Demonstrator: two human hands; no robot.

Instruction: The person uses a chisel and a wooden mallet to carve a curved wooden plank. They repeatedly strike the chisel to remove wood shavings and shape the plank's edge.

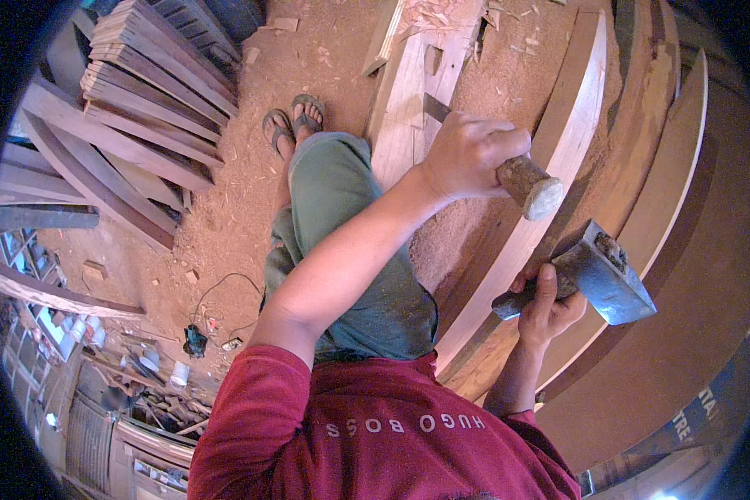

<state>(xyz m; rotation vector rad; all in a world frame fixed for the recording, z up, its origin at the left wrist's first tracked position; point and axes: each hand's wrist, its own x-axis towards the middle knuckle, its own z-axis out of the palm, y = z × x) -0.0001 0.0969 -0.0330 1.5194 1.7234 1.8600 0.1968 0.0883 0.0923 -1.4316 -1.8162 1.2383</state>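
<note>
My left hand (pixel 475 154) is wrapped round the wooden handle of a chisel (pixel 532 187). Its blunt butt sticks out of my fist. The dark blade emerges on the other side, over a pale timber beam (pixel 396 137); whether its tip touches the wood I cannot tell. A rectangular slot shows in the beam beyond the blade. In my right hand (pixel 546 312) is a hammer (pixel 612 283) with a heavy, blocky metal head, gripped by its short handle. The hammer head is apart from the chisel's butt, nearer to me and to the right.
Curved planks (pixel 587 83) lie on the right, close to my right arm. Stacked cut boards (pixel 142 108) fill the far left. Shavings and sawdust cover the floor (pixel 225 217), with a dark cable (pixel 196 337) on it. Lower left are buckets and wood scraps (pixel 179 375).
</note>
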